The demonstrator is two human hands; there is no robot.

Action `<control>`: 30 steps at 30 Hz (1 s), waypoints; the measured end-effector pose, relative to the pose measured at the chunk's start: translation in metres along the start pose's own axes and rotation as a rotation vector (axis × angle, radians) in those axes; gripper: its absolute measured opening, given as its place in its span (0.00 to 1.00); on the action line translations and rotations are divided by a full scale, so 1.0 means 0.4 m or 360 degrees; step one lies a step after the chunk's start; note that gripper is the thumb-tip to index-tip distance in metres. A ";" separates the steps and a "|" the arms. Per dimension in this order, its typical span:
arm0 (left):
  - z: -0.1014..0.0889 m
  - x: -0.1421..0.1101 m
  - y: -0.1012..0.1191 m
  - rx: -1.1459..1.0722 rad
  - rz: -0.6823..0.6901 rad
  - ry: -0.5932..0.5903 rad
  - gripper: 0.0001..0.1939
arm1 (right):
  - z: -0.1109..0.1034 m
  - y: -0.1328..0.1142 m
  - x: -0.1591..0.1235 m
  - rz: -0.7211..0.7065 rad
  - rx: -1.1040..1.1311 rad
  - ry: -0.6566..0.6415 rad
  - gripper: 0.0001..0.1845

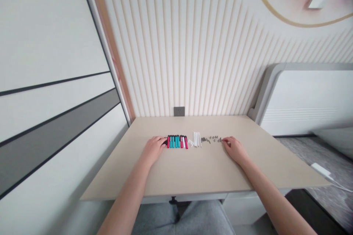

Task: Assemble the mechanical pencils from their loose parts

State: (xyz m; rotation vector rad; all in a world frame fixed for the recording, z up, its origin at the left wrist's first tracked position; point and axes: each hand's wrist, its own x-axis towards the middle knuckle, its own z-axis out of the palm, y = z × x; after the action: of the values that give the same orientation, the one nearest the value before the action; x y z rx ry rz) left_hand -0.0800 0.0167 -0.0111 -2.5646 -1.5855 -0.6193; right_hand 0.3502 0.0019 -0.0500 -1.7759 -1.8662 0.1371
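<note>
On the desk lies a row of parts between my hands. Red, teal and white tubes with black ends, like pen barrels (176,142), form the left stretch. My left hand (154,149) rests palm down at their left end, thumb and fingers apart beside small black pieces (166,141). To the right are small clear-white pieces (190,142), thin white sticks (196,139), dark little pieces (204,140) and scattered small grey metallic parts (215,138). My right hand (234,148) lies at the far right of these, fingertips touching or close to the last ones, with nothing visibly held.
The beige desk (193,172) meets a ribbed wall with a dark socket (179,111). A white cabinet (55,117) stands close on the left. At the right are a pale headboard (303,99) and a white power strip (320,169) with a cable.
</note>
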 end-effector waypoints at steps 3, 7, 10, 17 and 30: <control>0.005 0.003 0.001 0.0019 -0.0018 -0.0007 0.13 | 0.000 -0.002 -0.001 0.0007 -0.0002 -0.0008 0.13; 0.009 0.001 0.009 0.0036 -0.0046 0.0013 0.13 | -0.002 -0.006 -0.002 0.0019 -0.0006 -0.0019 0.13; 0.007 -0.003 0.017 0.0029 -0.0051 0.0033 0.13 | -0.004 -0.008 -0.002 0.0024 -0.0006 -0.0029 0.13; -0.011 -0.002 0.021 0.0009 -0.0182 0.0260 0.19 | -0.002 -0.004 0.001 0.0020 -0.0009 -0.0046 0.14; 0.054 0.025 -0.013 0.0059 -0.0118 0.0043 0.20 | 0.001 0.001 -0.001 0.0001 -0.0011 -0.0042 0.14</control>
State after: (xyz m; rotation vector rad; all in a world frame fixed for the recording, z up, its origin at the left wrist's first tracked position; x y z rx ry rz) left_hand -0.0742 0.0332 -0.0280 -2.4703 -1.6735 -0.6218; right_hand 0.3502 0.0015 -0.0506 -1.7876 -1.8866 0.1557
